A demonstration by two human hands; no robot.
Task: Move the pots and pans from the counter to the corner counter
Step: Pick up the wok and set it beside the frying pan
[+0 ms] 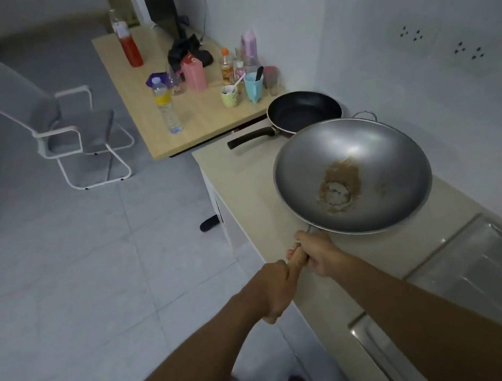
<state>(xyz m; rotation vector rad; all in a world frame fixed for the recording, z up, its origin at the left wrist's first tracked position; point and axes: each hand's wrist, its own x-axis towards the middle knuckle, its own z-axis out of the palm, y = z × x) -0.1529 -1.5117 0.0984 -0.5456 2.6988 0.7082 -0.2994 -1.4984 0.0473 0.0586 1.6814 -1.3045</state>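
Note:
A large grey metal wok (359, 156) with brown residue in its bottom hangs tilted above the beige counter (243, 185). Both hands grip its wooden handle (298, 262): my right hand (317, 253) close to the bowl, my left hand (275, 288) at the handle's end. A black frying pan (303, 109) sits on the counter's far end by the wall, its black handle pointing left. The wok's far rim covers part of the frying pan.
A steel sink and drainer (464, 281) lie at the right. A wooden table (200, 115) beyond the counter holds bottles, cups and a pink carton. A grey chair (55, 122) stands on the tiled floor at the left.

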